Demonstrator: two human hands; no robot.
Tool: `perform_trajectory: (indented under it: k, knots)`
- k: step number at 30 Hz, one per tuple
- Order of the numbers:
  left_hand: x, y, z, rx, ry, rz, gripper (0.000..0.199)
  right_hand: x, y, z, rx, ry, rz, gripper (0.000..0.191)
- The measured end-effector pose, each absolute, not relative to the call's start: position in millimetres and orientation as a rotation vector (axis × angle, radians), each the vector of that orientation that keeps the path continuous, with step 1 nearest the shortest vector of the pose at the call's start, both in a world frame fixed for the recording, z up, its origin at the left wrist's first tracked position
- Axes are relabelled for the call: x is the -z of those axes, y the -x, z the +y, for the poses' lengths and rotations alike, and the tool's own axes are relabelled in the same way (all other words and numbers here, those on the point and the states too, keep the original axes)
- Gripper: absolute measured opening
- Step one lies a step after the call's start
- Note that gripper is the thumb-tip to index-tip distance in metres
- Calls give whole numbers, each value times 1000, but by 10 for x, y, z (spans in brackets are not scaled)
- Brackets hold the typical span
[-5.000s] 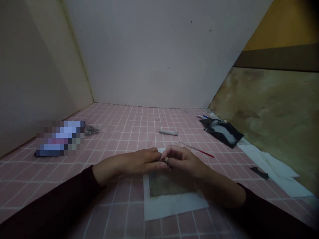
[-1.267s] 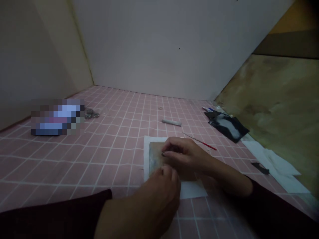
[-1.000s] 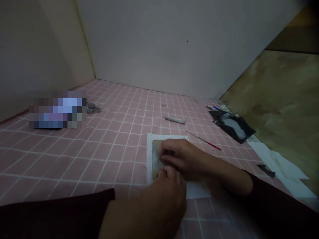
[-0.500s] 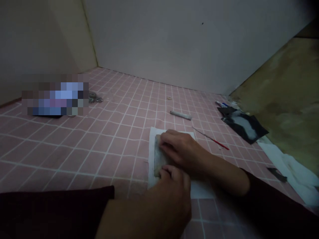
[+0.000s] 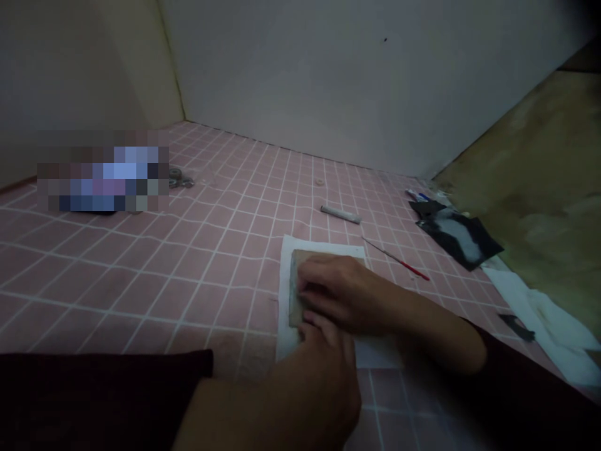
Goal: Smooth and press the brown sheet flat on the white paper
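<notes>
A greyish flat block [image 5: 295, 300] lies on a white sheet [image 5: 284, 338] at the lower middle. My right hand [image 5: 340, 289] comes in from the right, its fingers curled over the block's upper part. Below it, my left hand [image 5: 323, 369] has its bent fingertips at the block's lower edge, close against the right hand. Whatever lies between the fingers of either hand is hidden.
A grey stick [image 5: 340, 215] and a red-handled thin tool [image 5: 406, 265] lie beyond the sheet. Black sheets [image 5: 486, 241], a dark curved piece [image 5: 516, 326] and white paper [image 5: 547, 319] are at right. Small metal items [image 5: 177, 178] sit far left.
My right hand has moved slightly down over the block, so more of the block's top edge shows. The left hand stays near the lower edge. The view has shifted slightly.
</notes>
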State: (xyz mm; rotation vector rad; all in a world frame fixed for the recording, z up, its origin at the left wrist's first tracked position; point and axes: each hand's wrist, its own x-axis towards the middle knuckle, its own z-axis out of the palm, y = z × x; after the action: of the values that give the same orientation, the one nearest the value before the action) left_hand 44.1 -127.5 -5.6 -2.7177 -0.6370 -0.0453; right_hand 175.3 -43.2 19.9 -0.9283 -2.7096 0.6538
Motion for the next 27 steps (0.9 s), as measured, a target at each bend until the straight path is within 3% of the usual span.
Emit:
perform_trajectory:
  k: [5, 9, 16, 21, 27]
  knots:
    - [-4, -435, -1267, -12, 2704, -579, 41, -190, -1743, -423, -495, 1122, -2589, 13]
    - [-41, -444, -1262, -127, 2751, -536, 39, -204, -1739, -433, -642, 932, -2714, 12]
    - [134, -490, -1311, 38, 2707, -675, 46, -165, -1735, -394, -500, 1087, -2534, 13]
    - [124, -479, -1312, 90, 2648, -762, 44, -187, -1749, -401, -705, 900, -2703, 11]
    - [84, -452, -1306, 47, 2662, -693, 41, -183, -1739, -388, -543, 1049, -2589, 13]
